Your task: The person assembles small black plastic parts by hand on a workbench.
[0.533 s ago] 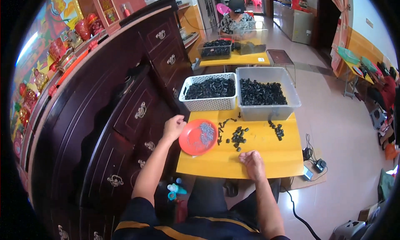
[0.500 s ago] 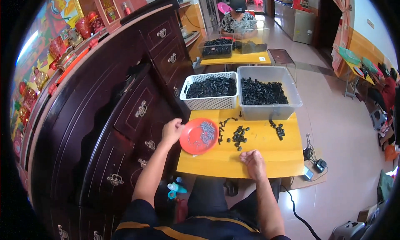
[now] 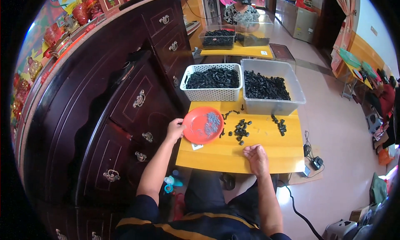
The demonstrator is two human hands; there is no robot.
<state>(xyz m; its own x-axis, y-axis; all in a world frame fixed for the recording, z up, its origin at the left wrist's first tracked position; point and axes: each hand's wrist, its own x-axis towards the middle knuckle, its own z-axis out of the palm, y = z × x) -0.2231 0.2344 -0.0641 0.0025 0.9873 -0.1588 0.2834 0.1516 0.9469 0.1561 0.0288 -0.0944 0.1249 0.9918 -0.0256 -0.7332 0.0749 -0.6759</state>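
Note:
My left hand (image 3: 175,130) pinches the left rim of a round red plate (image 3: 192,125). Small silvery metal pieces (image 3: 212,123), perhaps screws or pins, lie heaped toward the plate's right side, with a few strays. Close to the table's front edge rests my right hand (image 3: 256,158), its fingers curled in; whatever they may hold is hidden. Ahead of it lies a loose group of small black plastic parts (image 3: 241,130). Another small group of black parts (image 3: 280,125) is farther right. Thin black pieces (image 3: 230,113) are scattered beside the plate.
A white perforated basket (image 3: 212,95) and a clear plastic bin (image 3: 273,107), both full of black parts, stand at the back of the yellow table (image 3: 216,160). A dark wooden cabinet (image 3: 121,127) borders the left. Beyond, a person (image 3: 241,10) sits at another table.
My left hand has closed on the plate's rim, and the plate has shifted slightly away and right, baring more of a white label on the table. My right hand stays nearly still.

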